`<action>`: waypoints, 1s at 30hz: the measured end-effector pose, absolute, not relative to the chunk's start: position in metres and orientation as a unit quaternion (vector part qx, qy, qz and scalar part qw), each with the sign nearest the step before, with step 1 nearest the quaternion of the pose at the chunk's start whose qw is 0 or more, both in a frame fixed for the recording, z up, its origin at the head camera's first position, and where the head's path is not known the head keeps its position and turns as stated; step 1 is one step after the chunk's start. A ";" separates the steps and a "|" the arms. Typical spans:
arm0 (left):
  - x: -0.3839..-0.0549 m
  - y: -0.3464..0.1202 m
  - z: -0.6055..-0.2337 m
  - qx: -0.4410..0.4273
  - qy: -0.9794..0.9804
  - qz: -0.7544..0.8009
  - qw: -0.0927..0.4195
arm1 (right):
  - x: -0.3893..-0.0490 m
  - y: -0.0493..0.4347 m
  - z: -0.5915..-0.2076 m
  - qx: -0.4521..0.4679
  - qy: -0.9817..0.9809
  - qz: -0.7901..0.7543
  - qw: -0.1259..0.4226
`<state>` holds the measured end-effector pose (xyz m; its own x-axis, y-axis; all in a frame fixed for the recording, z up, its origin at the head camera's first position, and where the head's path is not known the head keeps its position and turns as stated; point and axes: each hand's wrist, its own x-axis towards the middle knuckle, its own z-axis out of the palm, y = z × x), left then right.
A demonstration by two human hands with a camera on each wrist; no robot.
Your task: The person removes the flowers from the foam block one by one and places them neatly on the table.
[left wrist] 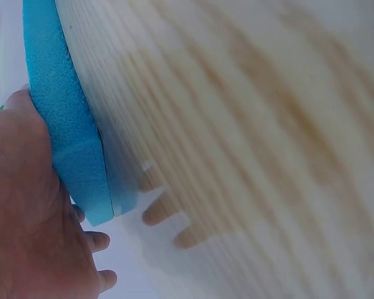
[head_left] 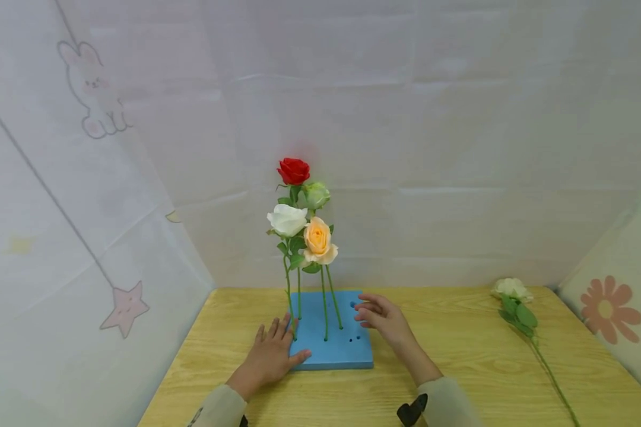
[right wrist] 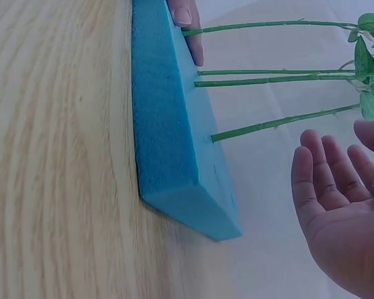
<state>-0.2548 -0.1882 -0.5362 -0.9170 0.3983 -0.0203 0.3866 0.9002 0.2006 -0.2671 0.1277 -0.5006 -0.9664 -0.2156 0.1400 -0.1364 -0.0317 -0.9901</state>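
A blue foam block (head_left: 328, 357) lies on the table with four-sided edges and small holes in its top. Standing in it on green stems are a red rose (head_left: 294, 171), a pale green rose (head_left: 317, 195), a white rose (head_left: 287, 220) and a peach rose (head_left: 319, 237). My left hand (head_left: 269, 356) rests at the block's left edge, fingers spread, thumb over its front corner. Beside the block's right side, my right hand (head_left: 386, 323) hovers with relaxed fingers and holds nothing. The right wrist view shows its palm (right wrist: 346, 218) apart from the stems.
Another white rose (head_left: 513, 289) lies on the right of the wooden table (head_left: 448, 332), its leafy stem (head_left: 552, 379) running toward the front edge. A pale printed cloth (head_left: 406, 148) hangs behind the table and at its sides.
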 end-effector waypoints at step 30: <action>-0.257 -0.188 -0.539 0.188 0.977 0.092 0.032 | -0.284 0.085 -0.498 -0.124 0.683 -0.719 0.036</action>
